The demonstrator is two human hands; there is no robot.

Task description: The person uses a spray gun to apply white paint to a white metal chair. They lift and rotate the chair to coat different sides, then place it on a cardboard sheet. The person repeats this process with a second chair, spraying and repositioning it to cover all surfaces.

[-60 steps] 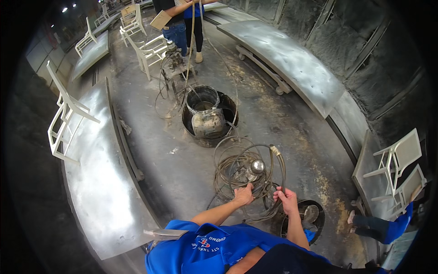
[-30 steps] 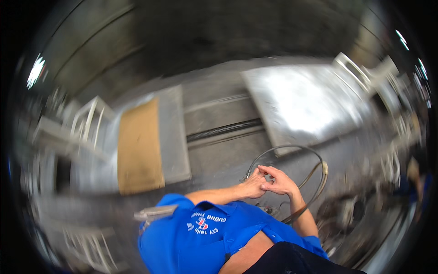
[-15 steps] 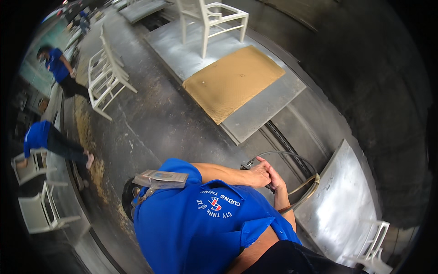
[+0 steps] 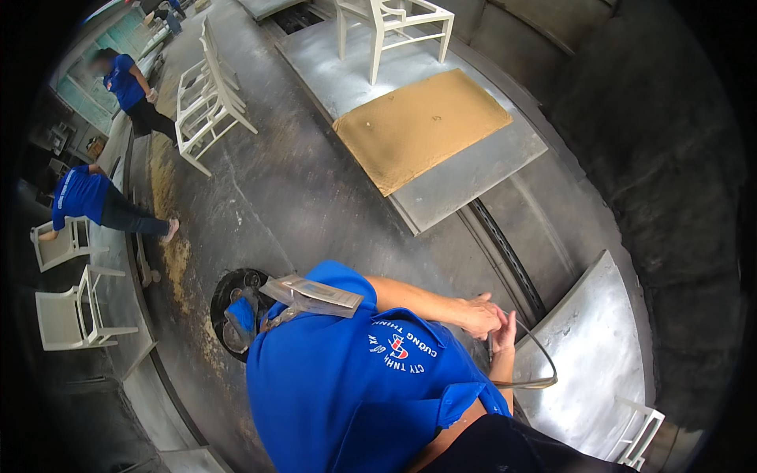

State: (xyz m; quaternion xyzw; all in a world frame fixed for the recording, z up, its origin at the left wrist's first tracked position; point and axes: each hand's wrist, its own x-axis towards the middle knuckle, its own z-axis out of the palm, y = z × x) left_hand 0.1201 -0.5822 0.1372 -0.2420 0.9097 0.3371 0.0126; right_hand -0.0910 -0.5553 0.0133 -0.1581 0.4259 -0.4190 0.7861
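Observation:
My left hand (image 4: 479,318) reaches across from the blue sleeve (image 4: 335,277), its fingers curled against my right hand (image 4: 503,339). The two hands meet in front of my chest. A thin grey hose (image 4: 544,351) leaves from between them, loops out to the right and runs back under my right forearm. My right hand is closed too, with its fingers pointing up beside the hose. A slim dark piece shows by its palm, and the hands hide the rest. On the left of my shirt hangs a clear pouch with a card (image 4: 319,296).
A white chair frame (image 4: 378,39) and a brown cardboard sheet (image 4: 426,126) rest on a metal platform (image 4: 473,185). Another metal plate (image 4: 591,331) lies right, beside a floor rail (image 4: 509,256). More white chairs (image 4: 209,102) stand left, near two co-workers (image 4: 126,83) in blue.
My hands have shifted right and slightly down in the picture. A metal fitting that stuck out past my left hand no longer shows. The hose loop has become smaller and hangs lower.

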